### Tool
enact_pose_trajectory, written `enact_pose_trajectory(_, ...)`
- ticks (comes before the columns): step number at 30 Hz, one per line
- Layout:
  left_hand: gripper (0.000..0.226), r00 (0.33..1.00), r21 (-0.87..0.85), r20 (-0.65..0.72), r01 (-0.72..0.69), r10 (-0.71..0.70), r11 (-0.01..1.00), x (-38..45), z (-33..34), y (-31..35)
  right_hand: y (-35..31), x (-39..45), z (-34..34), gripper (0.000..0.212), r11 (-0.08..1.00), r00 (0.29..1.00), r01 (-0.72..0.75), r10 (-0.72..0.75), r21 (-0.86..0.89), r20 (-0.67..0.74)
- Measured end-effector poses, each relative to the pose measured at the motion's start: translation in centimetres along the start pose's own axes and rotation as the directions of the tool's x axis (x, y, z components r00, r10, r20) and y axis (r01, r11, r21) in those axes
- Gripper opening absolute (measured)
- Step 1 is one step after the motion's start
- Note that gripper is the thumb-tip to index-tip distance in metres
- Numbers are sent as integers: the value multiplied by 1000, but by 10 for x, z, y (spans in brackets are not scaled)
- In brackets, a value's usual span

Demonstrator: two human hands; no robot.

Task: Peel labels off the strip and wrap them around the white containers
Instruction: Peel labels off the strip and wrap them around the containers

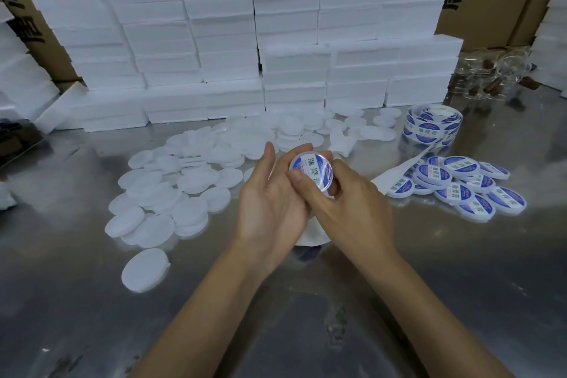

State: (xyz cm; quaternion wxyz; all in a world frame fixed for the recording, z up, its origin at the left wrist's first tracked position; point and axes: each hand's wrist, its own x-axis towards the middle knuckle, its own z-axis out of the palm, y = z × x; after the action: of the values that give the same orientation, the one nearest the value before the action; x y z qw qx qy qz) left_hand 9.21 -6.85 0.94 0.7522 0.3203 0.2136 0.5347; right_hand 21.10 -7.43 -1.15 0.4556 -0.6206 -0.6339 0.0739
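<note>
— Hands meet over the middle of the tabletop. The left hand lies flat, fingers straight, cradling a container from behind; the right hand has its grip clamped on it, thumb on the near rim, fingers curled round the far side.

— Label on already?

— A blue and white label shows on its face. I'd smooth it from the centre outward, thumb pressing along the rim, so no bubble stays.

— And the others?

— Blank containers lie heaped toward the left edge, all closed, so I can't tell what's inside. Labelled ones are piled near the right edge, the roll just behind them, its strip trailing toward the hands. Foam boxes stack along the far edge.
</note>
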Motion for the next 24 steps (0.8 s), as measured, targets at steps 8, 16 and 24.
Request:
enact_pose_trajectory(8, 55, 999, 44, 34, -16, 14, 999, -2, 8, -8, 10, 6, -1, 56, 999, 989, 6, 1, 45, -146)
enact_pose_trajectory(16, 55, 998, 171, 39, -46, 40, 984, -3, 12, -11, 10, 6, 2, 74, 986, 994, -68, 55, -151, -91)
enact_pose_trajectory(24, 49, 997, 301, 12, -81, 81, 950, 2, 6, -14, 24, 17, -1, 59, 936, 976, -211, 218, 281, 10)
